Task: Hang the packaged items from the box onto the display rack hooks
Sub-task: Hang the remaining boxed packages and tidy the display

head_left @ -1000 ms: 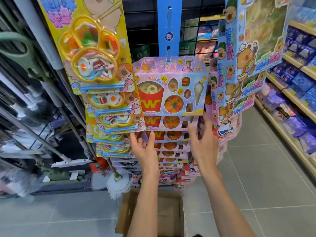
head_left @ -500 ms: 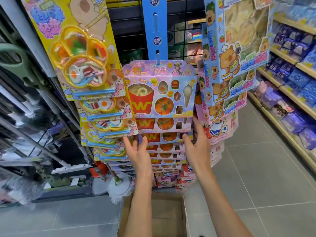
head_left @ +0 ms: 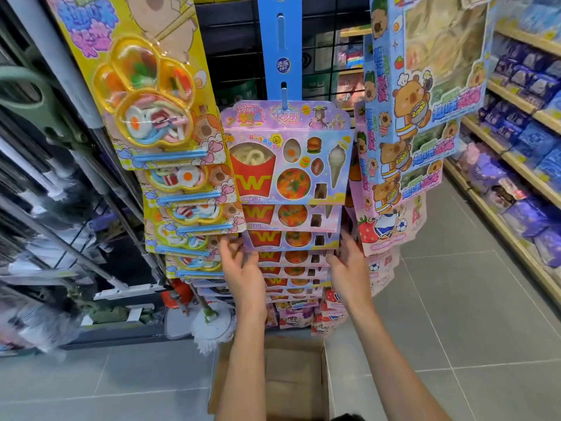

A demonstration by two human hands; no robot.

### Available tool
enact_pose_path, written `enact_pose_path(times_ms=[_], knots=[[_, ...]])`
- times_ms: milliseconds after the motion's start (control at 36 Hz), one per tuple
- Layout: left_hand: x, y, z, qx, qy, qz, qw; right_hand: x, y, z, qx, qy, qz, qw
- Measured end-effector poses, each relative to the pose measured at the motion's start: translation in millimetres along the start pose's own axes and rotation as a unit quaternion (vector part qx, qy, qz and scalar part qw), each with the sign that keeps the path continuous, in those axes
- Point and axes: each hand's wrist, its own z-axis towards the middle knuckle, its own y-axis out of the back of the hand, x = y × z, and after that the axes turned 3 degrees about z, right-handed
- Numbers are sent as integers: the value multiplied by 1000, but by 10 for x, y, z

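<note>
A hanging step appears to be near its close: the column of pink toy-food packs (head_left: 287,165) is held on the blue hanging strip (head_left: 280,50), the top pack caught on a peg near the strip's lower end and the others stepped down below it. The pack being handled, the third one down (head_left: 291,238), is framed by both hands at its bottom corners. The left hand (head_left: 243,268) is raised with the arm nearly straight, fingers spread loosely and touching the lower left corner. The right hand (head_left: 349,268) is raised likewise, fingers partly curled against the lower right edge. Whether either hand truly grips the pack or only steadies it cannot be told. The cardboard box (head_left: 291,378) sits on the floor directly under the strip, between the forearms; no packs can be seen in it. Judged from this, the next move calls for release of the pack without swinging it, and then a check of the box for anything left.
</note>
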Motion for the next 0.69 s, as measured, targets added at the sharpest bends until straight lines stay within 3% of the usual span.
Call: enact_pose_path(times_ms=[306, 444, 556, 611, 694], knots=[[180, -39, 40, -15, -7, 56, 998, -78, 39, 33, 1, -4, 33, 999], [233, -62, 51, -54, -1, 67, 996, -154, 9, 62, 5, -75, 71, 995], [320, -86, -58, -119, 53, 86, 988, -284, -85, 66, 62, -106, 22, 992], [383, -89, -81, -98, 88, 103, 986, -302, -116, 65, 71, -121, 22, 990], [485, -74, -33, -52, 131, 119, 983, -289, -106, 48, 16, -113, 56, 992]])
